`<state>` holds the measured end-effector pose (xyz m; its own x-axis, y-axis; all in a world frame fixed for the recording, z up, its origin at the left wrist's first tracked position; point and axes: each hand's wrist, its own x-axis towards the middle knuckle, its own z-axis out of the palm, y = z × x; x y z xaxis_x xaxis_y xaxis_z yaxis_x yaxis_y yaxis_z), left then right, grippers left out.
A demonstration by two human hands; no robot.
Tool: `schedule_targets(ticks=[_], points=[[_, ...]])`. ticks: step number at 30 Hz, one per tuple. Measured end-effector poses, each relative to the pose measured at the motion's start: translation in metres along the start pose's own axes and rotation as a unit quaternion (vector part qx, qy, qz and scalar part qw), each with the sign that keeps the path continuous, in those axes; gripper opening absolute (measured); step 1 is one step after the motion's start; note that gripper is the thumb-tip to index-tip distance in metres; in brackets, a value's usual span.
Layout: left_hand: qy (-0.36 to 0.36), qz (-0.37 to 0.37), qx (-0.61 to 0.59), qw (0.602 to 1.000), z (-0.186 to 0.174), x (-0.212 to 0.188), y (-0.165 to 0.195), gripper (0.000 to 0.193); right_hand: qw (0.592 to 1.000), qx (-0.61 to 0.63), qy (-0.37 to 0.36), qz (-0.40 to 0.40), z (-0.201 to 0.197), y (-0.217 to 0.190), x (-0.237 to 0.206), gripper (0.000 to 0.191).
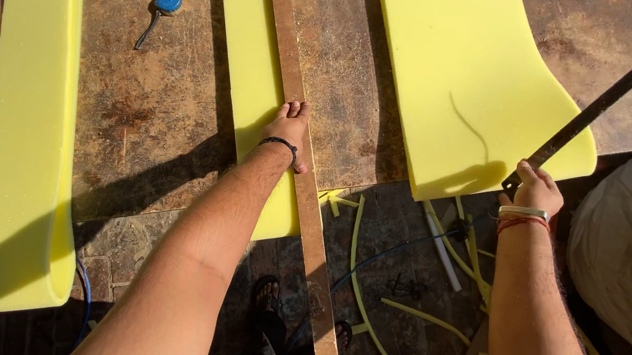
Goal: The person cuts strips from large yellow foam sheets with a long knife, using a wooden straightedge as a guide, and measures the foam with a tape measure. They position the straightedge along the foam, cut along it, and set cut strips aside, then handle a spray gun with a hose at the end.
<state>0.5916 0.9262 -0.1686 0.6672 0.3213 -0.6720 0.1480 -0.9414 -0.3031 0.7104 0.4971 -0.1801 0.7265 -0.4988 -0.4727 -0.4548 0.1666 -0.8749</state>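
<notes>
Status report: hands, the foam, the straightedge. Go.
Left hand flat on the brown straightedge over the middle foam strip. Right hand grips a dark blade, resting across the right foam sheet.

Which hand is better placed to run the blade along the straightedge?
Likely the right hand: it already grips the long dark blade. The left hand is pressing the wooden straightedge onto the yellow foam strip.

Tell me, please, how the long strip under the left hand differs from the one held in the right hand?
The brown strip lies flat on a yellow foam sheet, pressed down by the left hand; the dark blade is lifted at an angle in the right hand. The brown strip looks wider and rust-coloured, the dark blade narrower and almost black. Both are long, straight and thin.
</notes>
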Motion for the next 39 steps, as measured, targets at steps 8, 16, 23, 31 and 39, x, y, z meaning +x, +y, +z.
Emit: schedule_targets(ticks=[8,16,23,31,39], points=[[0.144,0.000,-0.329,0.933,0.035,-0.025,0.004,0.128,0.954,0.098,-0.264,0.104,-0.090,0.104,-0.130,0.018],[0.121,-0.127,-0.733,0.657,0.187,-0.168,0.161,0.079,0.846,0.144,-0.479,0.187,-0.123,0.129,-0.211,0.012],[0.141,-0.169,-0.880,0.421,0.195,-0.210,0.087,0.018,0.842,0.085,-0.519,0.124,-0.103,0.116,-0.228,0.014],[0.171,-0.307,-0.749,0.562,0.242,-0.344,-0.094,0.019,0.793,0.003,-0.590,0.153,-0.022,0.127,-0.310,0.010],[0.224,-0.385,-0.708,0.548,0.310,-0.388,-0.235,0.033,0.766,-0.089,-0.622,0.137,0.058,0.143,-0.394,0.012]])
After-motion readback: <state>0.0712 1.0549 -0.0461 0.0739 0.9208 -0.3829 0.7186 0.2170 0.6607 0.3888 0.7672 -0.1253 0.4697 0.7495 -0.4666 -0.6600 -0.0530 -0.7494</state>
